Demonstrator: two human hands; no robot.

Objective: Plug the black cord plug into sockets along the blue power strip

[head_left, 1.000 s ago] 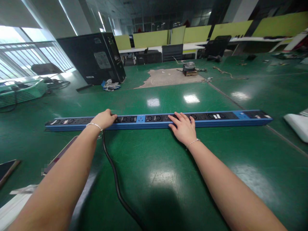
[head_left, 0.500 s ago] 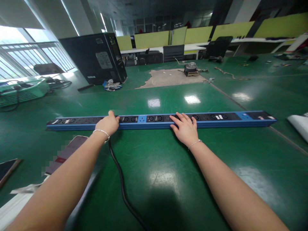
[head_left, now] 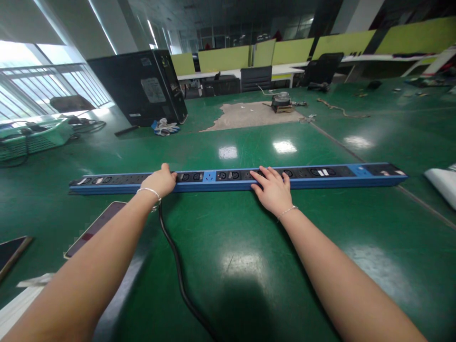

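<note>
A long blue-and-black power strip lies across the green table, its rows of sockets facing up. My left hand is closed over the strip, left of its middle. From beneath that hand a black power cord runs down toward me; its plug end is hidden in my fingers. My right hand lies on the strip right of the middle, fingers spread over the sockets and holding nothing.
A black computer tower stands at the back left, with gloves in front. Further left is a green basket with cables. Two phone-like devices, a dark one and a purplish one, lie near my left arm.
My left forearm and wrist have shifted very slightly left, and the cord with them. My right hand and the power strip look nearly the same.
</note>
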